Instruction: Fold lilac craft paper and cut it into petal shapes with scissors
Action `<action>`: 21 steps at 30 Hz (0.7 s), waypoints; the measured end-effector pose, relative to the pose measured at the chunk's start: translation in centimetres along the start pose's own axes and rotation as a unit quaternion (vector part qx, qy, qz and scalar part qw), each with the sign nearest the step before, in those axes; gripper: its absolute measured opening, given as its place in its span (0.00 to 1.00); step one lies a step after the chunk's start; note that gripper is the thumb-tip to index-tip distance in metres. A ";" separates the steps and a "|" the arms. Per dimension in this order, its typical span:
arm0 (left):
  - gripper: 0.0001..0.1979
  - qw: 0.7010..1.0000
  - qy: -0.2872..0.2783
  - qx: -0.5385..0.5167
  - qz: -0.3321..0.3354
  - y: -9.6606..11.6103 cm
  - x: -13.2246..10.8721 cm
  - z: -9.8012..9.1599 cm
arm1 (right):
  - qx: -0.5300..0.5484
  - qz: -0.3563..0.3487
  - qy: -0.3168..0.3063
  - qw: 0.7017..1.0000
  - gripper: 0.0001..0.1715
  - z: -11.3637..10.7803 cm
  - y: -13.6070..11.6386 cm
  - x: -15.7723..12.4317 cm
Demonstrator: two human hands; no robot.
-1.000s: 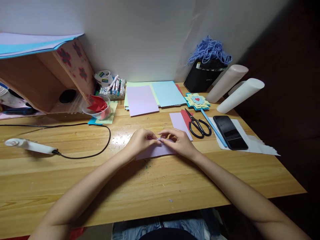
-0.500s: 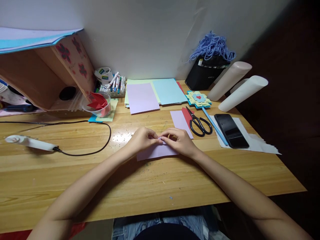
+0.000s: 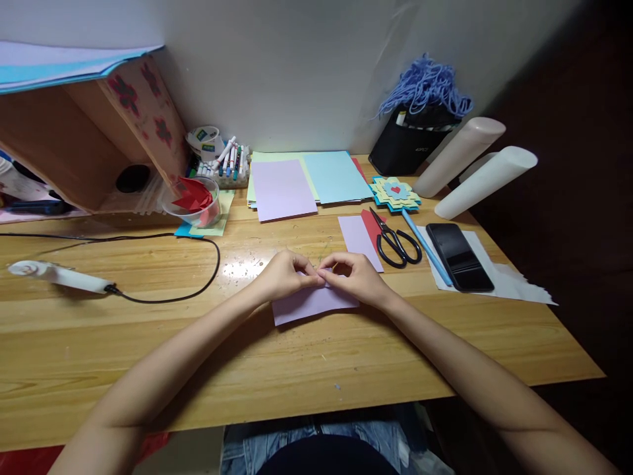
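A lilac sheet of paper (image 3: pixel 314 307) lies under both hands near the middle of the table. My left hand (image 3: pixel 291 274) pinches its far edge between thumb and forefinger. Close against it, the fingertips of my right hand (image 3: pixel 353 277) are closed on the same edge, and the two thumbs almost meet. The pinched part is mostly hidden by the fingers. Just beyond my right hand lie a narrower lilac strip (image 3: pixel 360 243) and black-handled scissors (image 3: pixel 395 244), which rest partly over a red piece of paper (image 3: pixel 372 227).
Stacked coloured sheets (image 3: pixel 287 191) lie by the wall. On the right are a phone (image 3: pixel 459 257), a blue stick with a paper flower (image 3: pixel 394 192) and two white tubes (image 3: pixel 487 181). Leftward are a glue gun (image 3: pixel 64 277) with its cord, a plastic cup (image 3: pixel 212 211) and a cardboard box (image 3: pixel 143 125).
The near edge of the lilac sheet has lifted and tilted slightly towards me. Both hands stay pinched at nearly the same place. The whole view has shifted a little.
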State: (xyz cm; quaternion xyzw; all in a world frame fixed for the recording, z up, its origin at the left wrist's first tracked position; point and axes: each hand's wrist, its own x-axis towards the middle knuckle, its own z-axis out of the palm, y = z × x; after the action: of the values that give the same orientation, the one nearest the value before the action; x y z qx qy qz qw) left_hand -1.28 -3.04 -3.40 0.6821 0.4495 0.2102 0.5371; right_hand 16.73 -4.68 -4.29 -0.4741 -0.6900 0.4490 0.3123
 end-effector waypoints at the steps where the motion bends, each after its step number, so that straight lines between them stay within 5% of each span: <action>1: 0.09 1.000 0.002 0.001 -0.001 0.0 0.0 0.1 | 0.000 -0.002 0.003 1.000 0.08 0.0 0.0 0.0; 9: 0.11 1.000 -0.020 -0.018 -0.004 -0.2 0.2 -0.2 | -0.002 -0.008 0.031 0.999 0.09 0.2 0.2 0.0; 14: 0.12 0.999 0.023 0.033 -0.011 0.1 0.2 -0.5 | 0.060 0.026 0.029 0.997 0.11 -0.1 0.9 0.4; 21: 0.15 0.998 0.039 0.006 -0.038 0.1 0.3 -0.6 | 0.077 0.003 0.116 0.990 0.11 -0.2 1.1 0.5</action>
State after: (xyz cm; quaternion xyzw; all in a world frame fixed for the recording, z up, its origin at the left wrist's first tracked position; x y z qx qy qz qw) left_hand -1.58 -2.47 -3.11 0.6592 0.4970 0.2136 0.5223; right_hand 17.19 -4.01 -5.19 -0.4994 -0.6112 0.4436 0.4245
